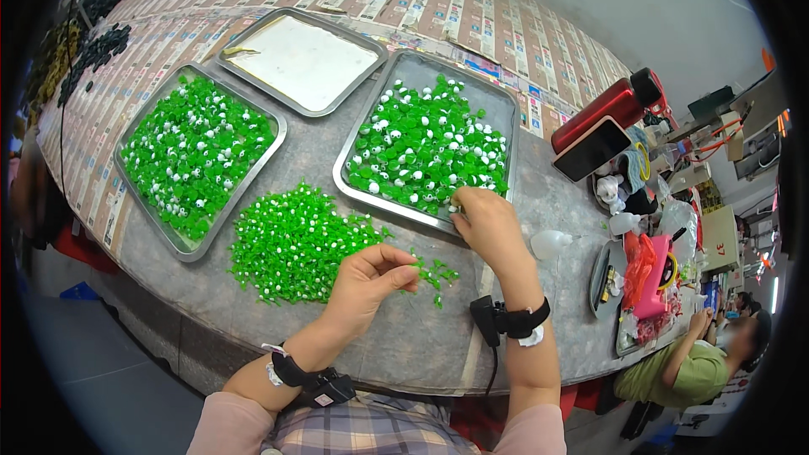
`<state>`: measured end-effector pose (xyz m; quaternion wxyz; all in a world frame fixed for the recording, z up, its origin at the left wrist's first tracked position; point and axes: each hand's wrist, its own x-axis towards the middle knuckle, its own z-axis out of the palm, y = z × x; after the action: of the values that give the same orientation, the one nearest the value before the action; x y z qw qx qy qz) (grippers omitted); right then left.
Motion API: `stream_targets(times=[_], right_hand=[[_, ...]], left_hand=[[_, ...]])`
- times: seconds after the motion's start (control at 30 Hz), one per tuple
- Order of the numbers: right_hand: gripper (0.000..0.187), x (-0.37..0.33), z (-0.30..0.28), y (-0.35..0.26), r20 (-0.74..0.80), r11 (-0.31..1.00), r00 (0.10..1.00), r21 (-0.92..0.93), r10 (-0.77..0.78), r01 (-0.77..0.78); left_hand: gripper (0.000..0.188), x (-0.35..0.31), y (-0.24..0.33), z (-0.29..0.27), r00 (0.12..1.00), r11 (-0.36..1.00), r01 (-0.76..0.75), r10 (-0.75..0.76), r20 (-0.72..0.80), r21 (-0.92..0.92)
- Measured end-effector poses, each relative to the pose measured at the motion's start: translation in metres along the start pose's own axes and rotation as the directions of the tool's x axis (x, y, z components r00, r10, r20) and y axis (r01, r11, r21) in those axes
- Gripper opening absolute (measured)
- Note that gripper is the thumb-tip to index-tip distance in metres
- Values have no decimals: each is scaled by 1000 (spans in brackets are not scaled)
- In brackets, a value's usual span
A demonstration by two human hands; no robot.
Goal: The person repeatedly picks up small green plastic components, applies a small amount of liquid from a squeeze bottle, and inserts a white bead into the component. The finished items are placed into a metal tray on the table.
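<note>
My left hand [375,281] is closed in a pinch above the table, with a small green piece showing at its fingertips. Several loose green pieces [436,276] lie just beyond those fingers. To their left spreads a heap of small green pieces with white dots [303,244]. My right hand [487,223] reaches over the near rim of the right metal tray [358,190], thumb and fingers pinched together. A bit of white shows at its fingertips, but what they hold is unclear. In that tray are green pieces with white, eye-like balls [421,143].
Another metal tray [278,139] holds similar pieces at left; a tray with a white base [303,63] lies behind. At right are a red bottle [598,114], a phone [590,149], a white squeeze bottle [552,243] and a pink container [649,278]. A person in green [691,371] sits beyond.
</note>
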<state>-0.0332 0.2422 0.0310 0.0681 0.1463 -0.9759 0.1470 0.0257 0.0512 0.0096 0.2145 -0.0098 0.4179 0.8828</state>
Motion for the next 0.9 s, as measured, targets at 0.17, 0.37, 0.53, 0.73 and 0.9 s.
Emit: stream_targets(times=[0.17, 0.37, 0.53, 0.73, 0.9], right_hand=[[16, -28, -33, -37, 27, 942, 996, 326, 80, -84], [19, -56, -26, -58, -25, 861, 999, 508, 30, -14], [17, -68, -11, -50, 191, 264, 952, 931, 238, -253], [16, -69, 1, -37, 425, -155, 890, 902, 166, -402], [14, -71, 3, -39, 409, -134, 899, 911, 158, -391]], left_hand=[[9, -2, -2, -3, 999, 1000, 15, -16, 45, 18], [8, -2, -4, 0, 995, 998, 20, -26, 95, 64], [10, -2, -3, 1, 990, 998, 2, -10, 142, 59], [11, -4, -2, 5, 984, 984, -81, 53, 170, 161], [10, -5, -3, 3, 994, 976, -15, -9, 109, 215]])
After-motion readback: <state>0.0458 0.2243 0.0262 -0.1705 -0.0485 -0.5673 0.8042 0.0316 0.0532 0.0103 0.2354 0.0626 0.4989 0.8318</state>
